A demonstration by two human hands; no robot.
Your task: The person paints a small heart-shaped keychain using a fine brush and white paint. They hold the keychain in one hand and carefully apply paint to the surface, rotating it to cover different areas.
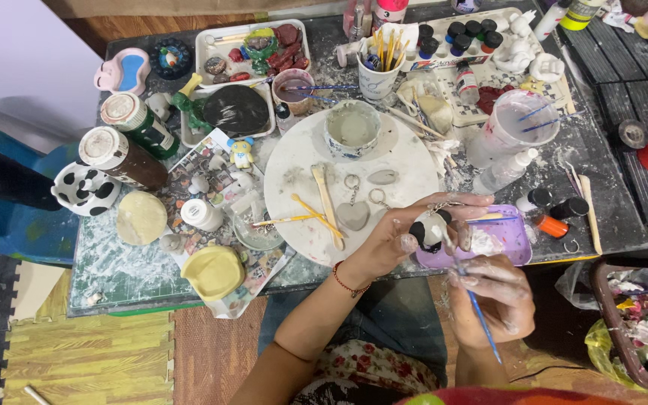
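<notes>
Hands | left hand (403, 232) curled around black-and-white figurine (427, 229) | right hand (493, 296) pinching blue paintbrush (481, 319)

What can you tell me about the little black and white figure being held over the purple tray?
The small figure is rounded, white with black patches, apparently clay. A metal keyring chain rises from its top. The left hand grips it, fingers curled above it, over the purple tray. The right hand holds a blue paintbrush to its underside.

It was a home craft corner for clay painting. A paint-smeared table (601, 150) held a cup of brushes (381, 71), little paint pots (466, 34) and a clay-caked turntable (301, 165).
</notes>
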